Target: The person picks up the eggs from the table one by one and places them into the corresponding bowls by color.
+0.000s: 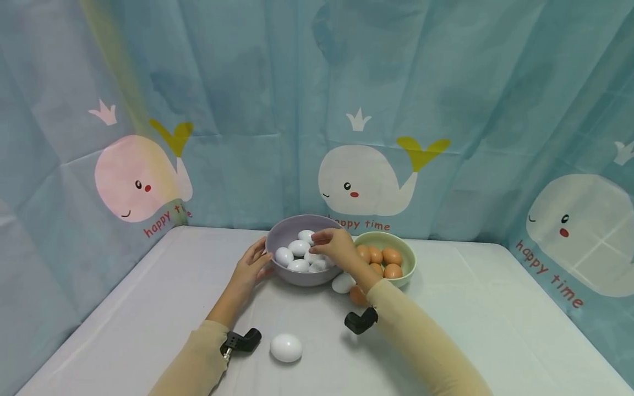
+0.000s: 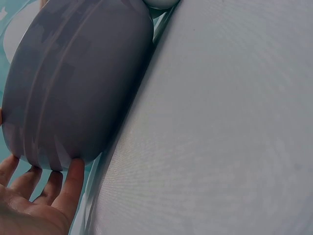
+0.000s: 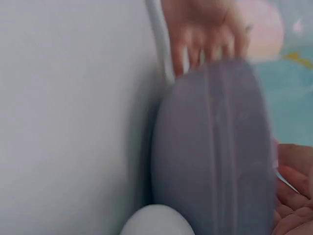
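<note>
A purple bowl (image 1: 307, 279) holds several white eggs (image 1: 299, 248). My left hand (image 1: 250, 264) rests against the bowl's left side; in the left wrist view its spread fingers (image 2: 73, 181) touch the outer wall. Above the bowl's right part is my right hand (image 1: 338, 248), its fingers bent loosely over the eggs. No egg shows in its grasp, and the right wrist view has the bowl's edge hiding part of that hand (image 3: 293, 196). Beside the bowl's right front lie a white egg (image 1: 343, 283) and a brown egg (image 1: 358, 296), partly behind the right forearm.
A pale green bowl (image 1: 410, 263) with several brown eggs (image 1: 392, 256) stands right of the purple bowl. One white egg (image 1: 286, 347) lies near the front, between the forearms. A blue curtain (image 1: 247, 137) with whale prints hangs behind the white-covered table (image 1: 460, 308).
</note>
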`<action>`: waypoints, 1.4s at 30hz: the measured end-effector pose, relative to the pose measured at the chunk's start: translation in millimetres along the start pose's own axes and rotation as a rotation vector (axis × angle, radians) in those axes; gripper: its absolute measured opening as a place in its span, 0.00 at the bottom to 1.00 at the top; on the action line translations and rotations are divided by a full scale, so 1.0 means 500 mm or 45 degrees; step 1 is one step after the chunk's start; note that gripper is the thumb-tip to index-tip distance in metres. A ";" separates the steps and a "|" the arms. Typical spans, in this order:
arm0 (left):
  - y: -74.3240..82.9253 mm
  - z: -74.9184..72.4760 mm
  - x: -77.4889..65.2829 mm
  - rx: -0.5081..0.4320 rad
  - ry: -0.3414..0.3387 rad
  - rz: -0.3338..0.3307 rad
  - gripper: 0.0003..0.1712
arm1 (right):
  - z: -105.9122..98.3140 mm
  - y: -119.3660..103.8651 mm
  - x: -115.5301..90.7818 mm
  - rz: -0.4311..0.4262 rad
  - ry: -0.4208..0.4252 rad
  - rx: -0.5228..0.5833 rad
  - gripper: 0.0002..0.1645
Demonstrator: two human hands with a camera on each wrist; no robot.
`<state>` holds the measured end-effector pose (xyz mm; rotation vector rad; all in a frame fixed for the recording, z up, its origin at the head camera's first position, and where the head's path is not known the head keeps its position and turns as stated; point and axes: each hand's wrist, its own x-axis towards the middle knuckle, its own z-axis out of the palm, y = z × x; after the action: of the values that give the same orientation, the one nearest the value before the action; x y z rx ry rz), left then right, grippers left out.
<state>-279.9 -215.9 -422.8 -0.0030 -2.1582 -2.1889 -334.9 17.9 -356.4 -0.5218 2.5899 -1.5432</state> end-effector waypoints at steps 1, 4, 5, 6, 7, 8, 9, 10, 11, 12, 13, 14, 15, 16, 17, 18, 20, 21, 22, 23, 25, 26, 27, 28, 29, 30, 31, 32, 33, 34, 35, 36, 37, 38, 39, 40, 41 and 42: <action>-0.001 0.001 0.000 0.005 -0.001 -0.001 0.36 | -0.003 0.000 -0.015 -0.017 0.015 0.076 0.21; -0.002 0.003 0.000 0.017 0.002 -0.004 0.35 | -0.010 0.000 -0.061 -0.064 0.071 0.228 0.21; -0.002 0.003 0.000 0.022 0.001 -0.001 0.35 | -0.011 0.001 -0.075 -0.076 0.091 0.264 0.21; -0.001 0.004 -0.001 0.019 0.002 -0.001 0.35 | -0.012 0.002 -0.090 -0.079 0.102 0.297 0.21; -0.001 0.004 -0.002 0.017 0.004 -0.002 0.35 | -0.013 0.002 -0.103 -0.084 0.106 0.333 0.21; -0.001 0.004 -0.003 0.015 0.005 -0.004 0.35 | -0.014 0.001 -0.116 -0.083 0.100 0.369 0.21; -0.001 0.004 -0.004 0.020 0.004 -0.002 0.35 | -0.014 0.002 -0.128 -0.082 0.093 0.386 0.21; -0.001 0.004 -0.005 0.015 0.001 -0.004 0.35 | -0.014 0.002 -0.139 -0.086 0.081 0.400 0.21; 0.000 0.003 -0.006 0.014 -0.004 -0.005 0.35 | -0.013 0.002 -0.149 -0.091 0.066 0.410 0.21; 0.000 0.003 -0.006 0.010 -0.006 -0.005 0.35 | -0.013 0.001 -0.159 -0.099 0.050 0.419 0.22; 0.000 0.003 -0.007 0.008 -0.009 -0.006 0.35 | -0.012 0.000 -0.167 -0.113 0.044 0.414 0.22; 0.001 0.002 -0.007 0.010 -0.013 -0.004 0.35 | -0.011 -0.001 -0.174 -0.121 0.039 0.406 0.22; 0.002 0.002 -0.007 0.007 -0.015 -0.002 0.35 | -0.009 -0.001 -0.181 -0.126 0.036 0.396 0.22; 0.002 0.001 -0.007 0.008 -0.015 -0.002 0.35 | -0.007 -0.003 -0.187 -0.119 0.029 0.398 0.22; 0.003 0.001 -0.007 0.010 -0.014 0.001 0.35 | -0.005 -0.004 -0.193 -0.107 0.024 0.398 0.22; 0.004 0.001 -0.006 0.011 -0.011 0.001 0.35 | -0.003 -0.005 -0.198 -0.095 0.021 0.388 0.23; 0.006 0.002 -0.006 0.015 -0.008 0.000 0.35 | 0.003 -0.005 -0.210 -0.061 -0.005 0.388 0.24; 0.007 0.002 -0.006 0.015 -0.010 0.001 0.35 | 0.006 -0.006 -0.215 -0.050 -0.021 0.392 0.24; 0.008 0.003 -0.006 0.019 -0.010 0.002 0.35 | 0.009 -0.006 -0.221 -0.042 -0.035 0.391 0.25; 0.008 0.004 -0.007 0.017 -0.011 0.002 0.35 | 0.012 -0.006 -0.226 -0.041 -0.049 0.396 0.26; 0.008 0.004 -0.007 0.018 -0.011 0.001 0.35 | 0.019 -0.005 -0.236 -0.033 -0.085 0.424 0.26; 0.007 0.005 -0.007 0.018 -0.011 0.000 0.35 | 0.023 -0.005 -0.241 -0.023 -0.104 0.439 0.27; 0.006 0.004 -0.006 0.024 -0.012 -0.001 0.35 | 0.026 -0.005 -0.245 -0.018 -0.122 0.460 0.27; 0.005 0.005 -0.006 0.026 -0.009 -0.004 0.35 | 0.030 -0.005 -0.249 -0.013 -0.139 0.481 0.28; 0.005 0.005 -0.004 0.027 -0.006 -0.004 0.35 | 0.033 -0.006 -0.252 -0.009 -0.153 0.502 0.28; 0.004 0.005 -0.003 0.027 -0.006 -0.001 0.35 | 0.036 -0.006 -0.255 -0.005 -0.162 0.517 0.28; 0.004 0.004 -0.001 0.030 -0.008 0.002 0.35 | 0.039 -0.007 -0.259 -0.004 -0.171 0.534 0.29; 0.004 0.004 0.001 0.033 -0.014 0.005 0.35 | 0.041 -0.007 -0.262 -0.007 -0.178 0.544 0.29; 0.005 0.004 0.002 0.036 -0.020 0.012 0.35 | 0.044 -0.007 -0.264 -0.014 -0.185 0.551 0.28; 0.005 0.004 0.003 0.036 -0.019 0.012 0.35 | 0.046 -0.008 -0.267 -0.016 -0.191 0.540 0.28; 0.004 0.003 0.004 0.040 -0.019 0.015 0.35 | 0.048 -0.008 -0.271 -0.016 -0.197 0.528 0.28; 0.004 0.002 0.004 0.045 -0.016 0.011 0.35 | 0.050 -0.009 -0.274 -0.011 -0.207 0.515 0.28; 0.004 0.001 0.004 0.049 -0.018 0.011 0.35 | 0.052 -0.009 -0.277 -0.010 -0.221 0.504 0.28; 0.004 0.000 0.003 0.054 -0.012 0.005 0.35 | 0.054 -0.009 -0.280 -0.004 -0.234 0.496 0.28; 0.003 -0.001 0.002 0.052 -0.007 0.001 0.35 | 0.056 -0.010 -0.283 0.005 -0.244 0.486 0.28; 0.002 -0.002 0.002 0.054 -0.003 -0.006 0.35 | 0.057 -0.011 -0.285 0.016 -0.252 0.480 0.28; 0.000 -0.002 0.001 0.054 -0.005 -0.008 0.36 | 0.059 -0.011 -0.288 0.028 -0.262 0.483 0.29; -0.001 -0.002 0.001 0.051 -0.006 -0.013 0.36 | 0.062 -0.010 -0.290 0.038 -0.273 0.486 0.29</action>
<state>-280.3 -217.0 -423.5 0.0047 -2.2093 -2.1523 -190.0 37.8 -382.0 -0.5675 2.0696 -1.8000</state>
